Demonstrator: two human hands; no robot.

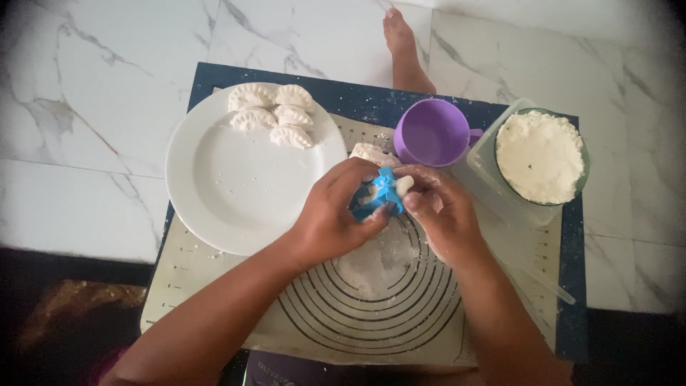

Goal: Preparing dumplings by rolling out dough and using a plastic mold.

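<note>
Item: my left grip (pixel 336 214) and right grip (pixel 436 207) clenched on light blue dumpling mould (pixel 384 190); soft dough (pixel 404 185) inside, pinch edges only.

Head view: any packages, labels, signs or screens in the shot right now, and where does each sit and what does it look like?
No packages, signs or screens.
Pastry mat: flat on the floor under both hands, beige with a dark blue border, printed with dark concentric circles and small ruler marks along its edges.
Dark item: at the bottom edge below the mat, bearing pale lettering, mostly cut off; its kind cannot be told.
</note>
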